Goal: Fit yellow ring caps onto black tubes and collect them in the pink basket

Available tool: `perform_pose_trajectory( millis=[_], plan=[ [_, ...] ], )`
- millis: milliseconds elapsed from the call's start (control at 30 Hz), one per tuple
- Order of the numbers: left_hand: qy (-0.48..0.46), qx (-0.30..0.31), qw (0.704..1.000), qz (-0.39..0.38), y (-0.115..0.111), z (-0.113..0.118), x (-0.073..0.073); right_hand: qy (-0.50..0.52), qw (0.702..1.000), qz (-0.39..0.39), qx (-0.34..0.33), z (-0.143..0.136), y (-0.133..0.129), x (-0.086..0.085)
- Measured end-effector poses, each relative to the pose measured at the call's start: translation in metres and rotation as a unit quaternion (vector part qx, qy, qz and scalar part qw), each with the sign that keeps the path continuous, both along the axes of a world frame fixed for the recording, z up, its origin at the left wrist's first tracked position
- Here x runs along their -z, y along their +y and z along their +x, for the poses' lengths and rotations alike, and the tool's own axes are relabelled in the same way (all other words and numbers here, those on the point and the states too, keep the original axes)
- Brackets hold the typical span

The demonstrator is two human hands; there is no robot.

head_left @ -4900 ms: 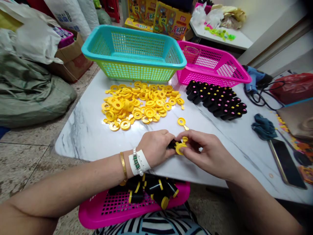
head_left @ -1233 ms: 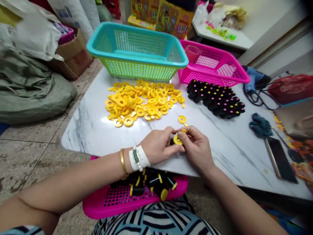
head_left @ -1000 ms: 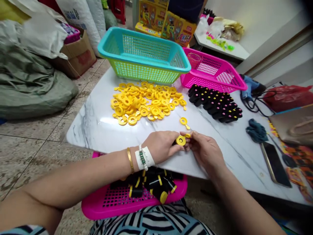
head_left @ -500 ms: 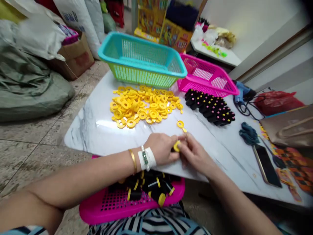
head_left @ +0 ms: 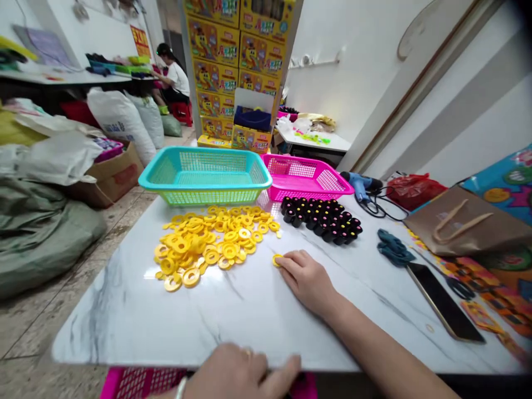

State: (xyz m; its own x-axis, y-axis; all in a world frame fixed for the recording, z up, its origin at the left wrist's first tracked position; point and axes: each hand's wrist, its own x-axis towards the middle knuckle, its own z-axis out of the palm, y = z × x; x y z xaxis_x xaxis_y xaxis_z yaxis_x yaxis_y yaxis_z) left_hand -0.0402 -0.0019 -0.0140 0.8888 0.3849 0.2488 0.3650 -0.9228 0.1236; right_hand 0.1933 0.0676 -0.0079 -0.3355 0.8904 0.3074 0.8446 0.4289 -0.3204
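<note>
My right hand reaches over the table, its fingertips closed on the edge of a yellow plastic ring lying on the marble-patterned top. My left hand is low at the table's front edge, above the pink basket below. Its index finger points to the right, apart from the others; it is slightly blurred and nothing shows in it. A heap of yellow plastic rings lies left of my right hand. Several black cylinders with pink or yellow dots stand close together behind it.
A turquoise basket and a pink basket stand at the back. On the right lie a blue corded tool, dark cloth, a phone, scissors and a paper bag. A person sits far behind.
The view has tilted up. My hands, together around a small yellow piece before, have parted: the right went forward to the ring, the left down to the table's front edge.
</note>
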Motion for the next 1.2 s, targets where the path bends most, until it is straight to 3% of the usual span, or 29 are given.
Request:
perform_pose_trajectory(
  millis=[100, 200, 300, 400, 733, 900, 1000, 1133, 1200],
  plan=[
    [-0.085, -0.129, 0.983, -0.097, 0.068, 0.034, -0.029, 0.120, 0.992, -0.007, 0.046, 0.004, -0.003, -0.002],
    [-0.110, -0.274, 0.949, -0.108, 0.146, 0.080, -0.036, 0.249, 0.959, -0.069, 0.115, 0.017, 0.000, -0.006],
    [-0.114, -0.296, 0.943, -0.102, 0.198, 0.115, -0.027, 0.318, 0.931, -0.121, 0.134, 0.031, 0.007, -0.006],
    [-0.118, -0.290, 0.945, -0.092, 0.218, 0.133, -0.019, 0.341, 0.919, -0.146, 0.134, 0.037, 0.012, -0.002],
    [-0.122, -0.285, 0.947, -0.086, 0.223, 0.146, -0.014, 0.440, 0.854, -0.241, 0.135, 0.039, 0.010, -0.008],
    [-0.139, -0.281, 0.944, -0.106, 0.224, 0.150, -0.022, 0.476, 0.827, -0.252, 0.159, 0.045, 0.014, -0.009],
    [-0.159, -0.261, 0.945, -0.115, 0.200, 0.135, -0.027, 0.493, 0.819, -0.244, 0.161, 0.052, 0.017, -0.008],
    [-0.173, -0.178, 0.949, -0.193, 0.138, 0.094, -0.022, 0.514, 0.801, -0.262, 0.157, 0.058, 0.015, -0.009],
    [-0.168, -0.156, 0.942, -0.246, 0.110, 0.075, -0.016, 0.486, 0.807, -0.303, 0.144, 0.055, 0.012, -0.012]
  ],
)
